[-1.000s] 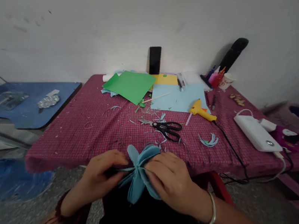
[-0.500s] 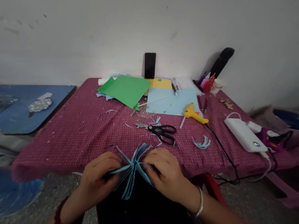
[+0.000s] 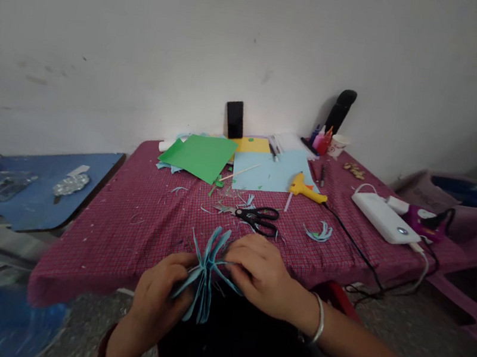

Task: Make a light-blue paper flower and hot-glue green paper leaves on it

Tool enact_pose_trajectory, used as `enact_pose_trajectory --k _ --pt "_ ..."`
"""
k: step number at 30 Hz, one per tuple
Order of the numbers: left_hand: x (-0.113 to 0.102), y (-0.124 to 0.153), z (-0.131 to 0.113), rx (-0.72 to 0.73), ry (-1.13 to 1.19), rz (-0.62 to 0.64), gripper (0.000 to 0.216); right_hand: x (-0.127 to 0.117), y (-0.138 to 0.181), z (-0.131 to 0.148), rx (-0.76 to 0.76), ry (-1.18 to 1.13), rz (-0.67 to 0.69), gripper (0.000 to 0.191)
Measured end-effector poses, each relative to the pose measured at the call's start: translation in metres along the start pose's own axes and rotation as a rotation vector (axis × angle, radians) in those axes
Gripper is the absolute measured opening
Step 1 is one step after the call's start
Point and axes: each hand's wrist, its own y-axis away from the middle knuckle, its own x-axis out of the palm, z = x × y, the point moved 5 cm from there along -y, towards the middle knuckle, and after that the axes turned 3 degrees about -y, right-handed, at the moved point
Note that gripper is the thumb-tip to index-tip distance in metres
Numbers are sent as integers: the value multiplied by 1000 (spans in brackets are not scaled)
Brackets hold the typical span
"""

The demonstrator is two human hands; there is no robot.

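Observation:
A light-blue paper flower (image 3: 205,279), made of several layers that fan out from a pinched middle, is held between my two hands above my lap, just off the table's front edge. My left hand (image 3: 163,290) is closed on the layers at its left side. On the right, my right hand (image 3: 257,271) pinches other layers between thumb and fingers; its fingertips are partly hidden behind the paper. Black-handled scissors (image 3: 255,216) lie beyond the flower, amid thin blue paper scraps (image 3: 319,232).
On the red checked tablecloth (image 3: 108,224) lie green paper (image 3: 206,156), light-blue paper (image 3: 262,171), a yellow glue gun (image 3: 307,189) with its black cord, and a white power bank (image 3: 386,219). A phone (image 3: 234,119) leans on the wall. Left stands a blue board (image 3: 31,200).
The view has tilted, so the table sits lower in it. The paper flower has turned slightly and its upper layers stand more upright. Both hands keep hold of it.

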Motion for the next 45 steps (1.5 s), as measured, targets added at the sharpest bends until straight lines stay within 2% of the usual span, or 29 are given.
enact_pose_trajectory --k 8,18,28,31,35,39,45 --pt "3 11 6 85 -125 -84 10 1 -4 -2 -17 23 -12 15" --pt "10 10 13 149 -163 -183 15 9 -5 -9 -13 43 -9 15" --pt "7 3 6 182 -132 -157 11 16 -8 -3 -24 37 3 18" --pt "7 7 11 219 -146 -154 11 22 -8 -5 -43 75 25 19" --pt "9 13 20 197 -165 -210 19 22 -5 -12 -13 42 20 18" --pt "9 11 13 162 -89 -189 16 19 -2 -13 24 -58 -22 16" --pt "12 4 21 -59 136 -101 17 20 -5 -18 43 -176 -39 12"
